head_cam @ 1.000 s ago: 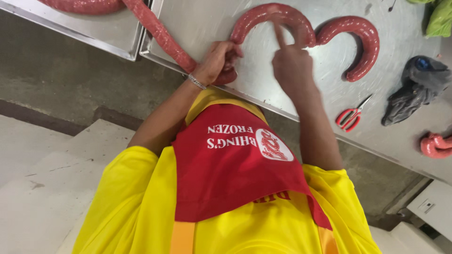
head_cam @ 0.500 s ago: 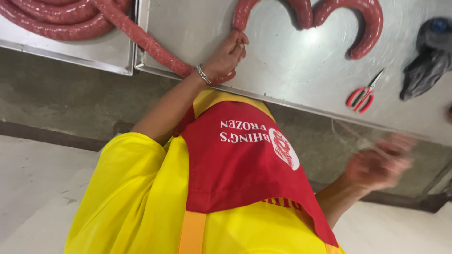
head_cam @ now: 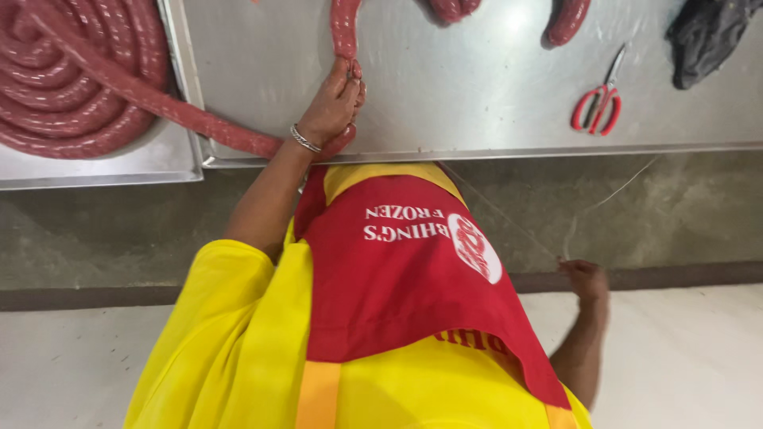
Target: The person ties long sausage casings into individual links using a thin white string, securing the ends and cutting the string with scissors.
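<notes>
My left hand (head_cam: pixel 334 103), with a thin metal bangle at the wrist, is closed on a long red sausage (head_cam: pixel 199 119) at the front edge of the steel table (head_cam: pixel 477 95). From the hand the sausage runs left into a coil (head_cam: pixel 71 87) and up across the table. My right hand (head_cam: pixel 584 280) hangs low at my right side, below the table edge. It pinches a thin pale string (head_cam: pixel 509 214) that stretches up to the table edge. I wear a yellow shirt and a red apron (head_cam: pixel 405 270).
The coil lies in a steel tray (head_cam: pixel 171 159) at the left. Red-handled scissors (head_cam: pixel 600 102) lie on the table at the right, with a dark cloth (head_cam: pixel 707 36) beyond them. Ends of curved sausage links (head_cam: pixel 568 20) show at the top edge. A concrete wall face sits under the table.
My right hand left the sausage on the table and dropped down to my right side, drawing the string out. My left hand has kept its grip at the table edge.
</notes>
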